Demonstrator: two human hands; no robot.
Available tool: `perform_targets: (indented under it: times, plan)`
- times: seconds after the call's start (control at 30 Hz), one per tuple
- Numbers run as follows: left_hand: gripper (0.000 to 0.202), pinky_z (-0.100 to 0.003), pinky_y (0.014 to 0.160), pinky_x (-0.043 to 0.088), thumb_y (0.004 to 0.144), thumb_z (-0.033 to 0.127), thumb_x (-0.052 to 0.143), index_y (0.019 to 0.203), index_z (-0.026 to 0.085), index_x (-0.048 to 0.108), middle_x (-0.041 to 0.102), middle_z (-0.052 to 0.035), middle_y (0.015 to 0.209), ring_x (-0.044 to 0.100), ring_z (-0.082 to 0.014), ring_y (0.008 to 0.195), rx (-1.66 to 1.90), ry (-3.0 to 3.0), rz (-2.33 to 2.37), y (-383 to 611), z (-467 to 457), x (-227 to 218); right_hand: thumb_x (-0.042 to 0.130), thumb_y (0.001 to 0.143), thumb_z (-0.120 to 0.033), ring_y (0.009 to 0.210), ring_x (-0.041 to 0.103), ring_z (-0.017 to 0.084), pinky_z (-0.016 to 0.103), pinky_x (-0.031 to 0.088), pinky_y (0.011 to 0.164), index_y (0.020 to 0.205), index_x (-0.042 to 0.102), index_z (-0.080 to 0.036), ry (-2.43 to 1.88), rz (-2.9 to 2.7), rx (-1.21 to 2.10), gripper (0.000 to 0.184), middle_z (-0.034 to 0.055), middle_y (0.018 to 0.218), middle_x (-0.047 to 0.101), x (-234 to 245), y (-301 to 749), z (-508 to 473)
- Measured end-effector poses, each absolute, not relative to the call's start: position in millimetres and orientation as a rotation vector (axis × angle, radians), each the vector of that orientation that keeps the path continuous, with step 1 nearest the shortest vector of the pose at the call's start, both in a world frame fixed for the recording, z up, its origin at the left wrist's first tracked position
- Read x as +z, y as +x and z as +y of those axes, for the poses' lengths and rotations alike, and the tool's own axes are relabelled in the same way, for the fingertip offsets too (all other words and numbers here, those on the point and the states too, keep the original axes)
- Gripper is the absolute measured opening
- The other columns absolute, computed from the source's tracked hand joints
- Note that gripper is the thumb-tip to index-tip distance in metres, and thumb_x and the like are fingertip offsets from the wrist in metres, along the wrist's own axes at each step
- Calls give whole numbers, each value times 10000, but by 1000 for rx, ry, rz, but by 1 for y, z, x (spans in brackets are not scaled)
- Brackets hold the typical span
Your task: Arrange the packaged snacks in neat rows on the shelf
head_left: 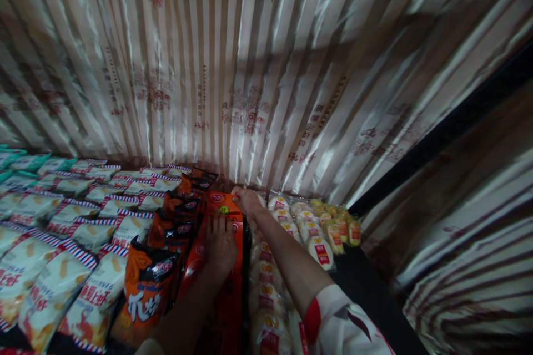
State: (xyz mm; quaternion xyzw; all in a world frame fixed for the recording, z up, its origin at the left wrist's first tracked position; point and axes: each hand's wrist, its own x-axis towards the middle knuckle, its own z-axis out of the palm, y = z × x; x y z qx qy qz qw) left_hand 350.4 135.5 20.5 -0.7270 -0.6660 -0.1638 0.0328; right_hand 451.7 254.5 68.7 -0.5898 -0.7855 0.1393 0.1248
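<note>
Both your hands are at the rear of the row of red packs [228, 294], which runs from the back edge of the table [370, 294] toward the near edge, beyond the picture. Your left hand [221, 244] lies palm down over the packs, its fingers slightly spread and pointing at the back edge, the tips just below a small yellow-green label [224, 209]. Your right hand [249, 202] is farther back, at the right-hand back corner of the rearmost red pack [225, 199] — its fingers are bent and close together, but you cannot tell from here whether they pinch the pack or only rest against it.

To the left of the red row stands 1 row of orange-and-black bags [144, 294], and beyond it several rows of white bags [94, 288] with striped tops. Teal bags [25, 163] sit toward the back left of the table. To the right, under and beside your right forearm, are clear packs of round pale pieces [268, 294]; small yellow packs [339, 227] lie near the back right corner. A bare black strip of the table shows in front of these.

Behind the back edge hangs a pleated, printed sheet [250, 66] — a dark post [437, 127] slants up at the right. Your right sleeve [345, 319] is white with a red band.
</note>
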Motion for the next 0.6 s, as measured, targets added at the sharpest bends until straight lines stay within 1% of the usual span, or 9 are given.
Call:
perform_targets:
  times: [0.07,0.17,0.27,0.4,0.5,0.6]
  plan:
    - [431,-471,1095,248,844,198,427,1240,87,556,523,-145,1324,373,-322,1293,-501,-2252,-2059,350,134,19,539,809,-181,748,622,131,196,390,635,956,668,-218,-1756,-2281,381,199,19,806,697,70,451,253]
    - [479,-480,1108,224,826,220,471,1285,92,520,435,-144,1408,301,-334,1340,-484,-2274,-2093,350,136,16,515,834,-213,744,623,131,202,404,654,963,676,-222,-1816,-2262,353,206,28,801,698,69,451,253]
    - [502,-467,1114,223,837,229,463,1320,96,481,374,-152,1445,283,-319,1355,-499,-2231,-2139,350,140,13,526,838,-237,769,627,128,205,418,702,962,687,-228,-1866,-2248,326,203,35,837,699,66,451,257]
    - [457,-457,1116,232,892,251,380,1312,113,496,375,-137,1444,306,-292,1351,-524,-2229,-2122,351,144,9,560,814,-224,817,630,141,220,427,746,994,693,-242,-1900,-2249,304,225,40,873,704,63,451,264]
    - [449,-457,1118,233,912,290,349,1291,124,524,404,-133,1426,318,-294,1345,-556,-2203,-2142,352,144,5,580,799,-220,936,605,176,249,418,806,966,710,-262,-1902,-2253,279,216,45,914,710,64,451,266]
    - [456,-482,1118,218,907,319,365,1293,136,524,435,-141,1403,323,-303,1341,-593,-2172,-2156,353,144,1,596,790,-229,1057,543,197,270,390,865,942,720,-285,-1883,-2252,241,205,28,969,708,64,451,266]
